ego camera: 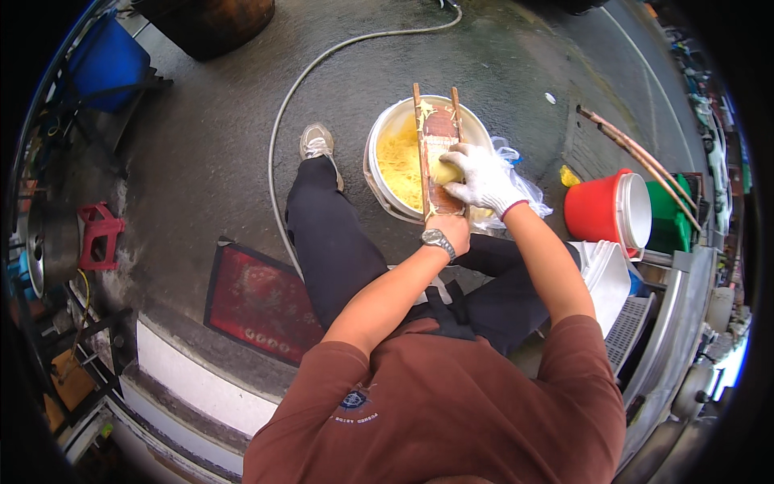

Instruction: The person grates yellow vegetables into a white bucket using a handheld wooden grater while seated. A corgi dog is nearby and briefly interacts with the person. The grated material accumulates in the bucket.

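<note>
A wooden grater board [441, 124] with two side rails lies across a white plastic bucket [373, 158] that holds yellow shreds [399, 160]. My left hand [450, 231], bare with a metal wristwatch, grips the board's near end. In a white knit glove, my right hand [481, 175] presses a peeled, pale yellow vegetable [443, 170], perhaps a potato, against the board just below its grating part. Some shreds cling to the board's far end and rails. A clear plastic bag [523, 190] lies against the bucket's right side, partly behind the glove.
A grey hose [276, 130] curves over the wet floor beyond my shoe [317, 144]. To the right stand a red bucket [589, 206], a green container [668, 212] and long poles [641, 154]. A red mat [260, 302] and a red stool [100, 236] are on the left.
</note>
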`<action>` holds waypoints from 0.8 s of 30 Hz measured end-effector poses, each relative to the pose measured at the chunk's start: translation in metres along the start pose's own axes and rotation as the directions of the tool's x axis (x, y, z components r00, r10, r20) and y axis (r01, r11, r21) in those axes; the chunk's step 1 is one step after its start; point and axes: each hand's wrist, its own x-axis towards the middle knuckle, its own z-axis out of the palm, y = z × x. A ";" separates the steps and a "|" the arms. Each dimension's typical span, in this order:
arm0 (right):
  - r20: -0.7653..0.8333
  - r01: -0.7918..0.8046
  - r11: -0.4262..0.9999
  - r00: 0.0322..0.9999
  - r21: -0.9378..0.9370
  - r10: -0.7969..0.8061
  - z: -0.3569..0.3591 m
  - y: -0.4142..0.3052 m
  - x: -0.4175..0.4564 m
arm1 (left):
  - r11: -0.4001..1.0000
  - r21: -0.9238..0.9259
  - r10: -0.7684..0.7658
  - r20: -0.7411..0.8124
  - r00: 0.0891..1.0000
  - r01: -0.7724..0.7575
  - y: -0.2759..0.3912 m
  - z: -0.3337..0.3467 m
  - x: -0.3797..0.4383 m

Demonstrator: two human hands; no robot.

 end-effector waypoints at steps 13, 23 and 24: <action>-0.287 -0.102 0.994 0.954 -0.035 0.087 0.049 -0.029 -0.034 | 0.986 0.124 0.138 -0.244 0.960 -0.111 -0.005 0.013 0.002; -0.309 0.016 1.000 0.951 -0.019 -0.021 0.059 -0.025 -0.010 | 0.986 0.097 0.158 -0.330 0.931 -0.133 -0.007 0.025 0.005; -0.304 0.029 1.000 0.952 -0.012 -0.031 0.062 -0.023 -0.006 | 0.993 0.023 0.119 -0.287 0.950 -0.118 -0.006 0.023 0.004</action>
